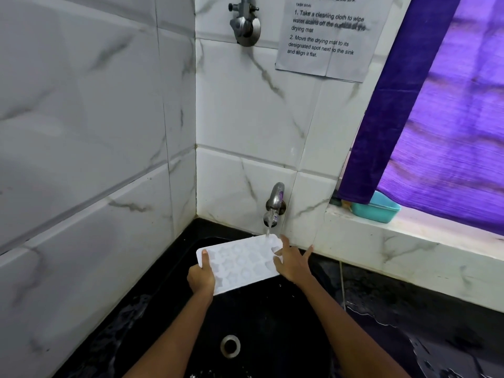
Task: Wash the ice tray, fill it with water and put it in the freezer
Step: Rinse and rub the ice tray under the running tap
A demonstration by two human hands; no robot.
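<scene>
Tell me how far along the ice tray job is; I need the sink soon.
Early. Done: the tap is running and the white ice tray is over the black sink. In hand: the left hand grips one end, the right hand holds the other, water landing at the tray's far edge. Whether this is washing or filling is unclear. Left: the freezer, not in view.

Home kitchen — black sink (272, 317), wall tap (275, 203), marble-look tiles (109, 132).

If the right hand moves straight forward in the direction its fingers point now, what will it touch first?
Probably the white tiled wall behind the sink, near the running tap. The right hand holds the ice tray by its right edge, its fingers pointing up and away toward that wall. Depth is unclear in this single view.
</scene>
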